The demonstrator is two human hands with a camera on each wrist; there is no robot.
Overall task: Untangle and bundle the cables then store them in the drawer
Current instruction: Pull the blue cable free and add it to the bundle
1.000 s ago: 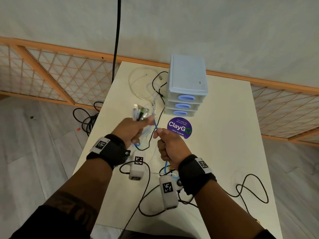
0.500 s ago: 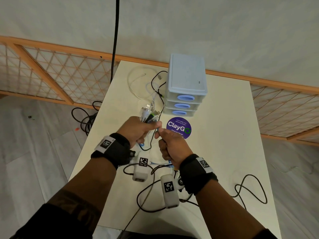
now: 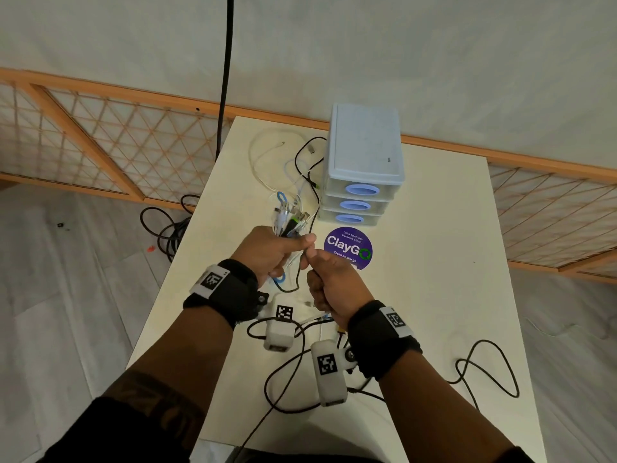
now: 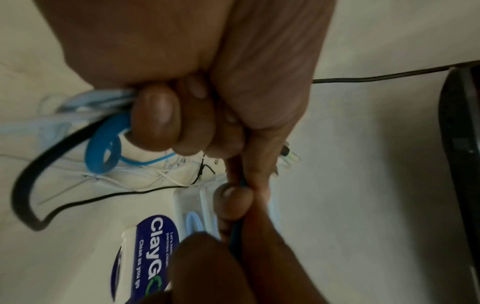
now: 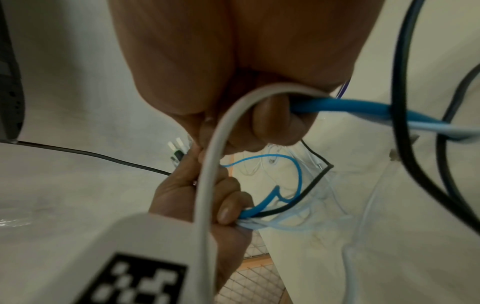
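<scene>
My left hand (image 3: 271, 252) grips a bundle of cables (image 3: 288, 218) above the table's middle, with the plug ends sticking up out of the fist. My right hand (image 3: 329, 282) is closed beside it, thumb tip against the left thumb. It holds the blue cable (image 5: 337, 107), which leaves that fist to the right in the right wrist view, together with a white one (image 5: 207, 164). In the left wrist view the fist (image 4: 187, 123) shows blue (image 4: 103, 152), black and white loops hanging from it. Loose white and black cables (image 3: 287, 165) trail across the table toward the drawer unit (image 3: 362, 168).
The pale blue drawer unit has three shut drawers and stands at the table's (image 3: 434, 262) far edge. A round purple ClayGo sticker (image 3: 348, 248) lies in front of it. A black cable (image 3: 484, 372) loops at the near right. More black cables (image 3: 170, 228) lie on the floor at left.
Both hands moved away from me toward the drawer unit and came closer together, so the thumbs now meet. The stretch of blue cable that showed between them is gone.
</scene>
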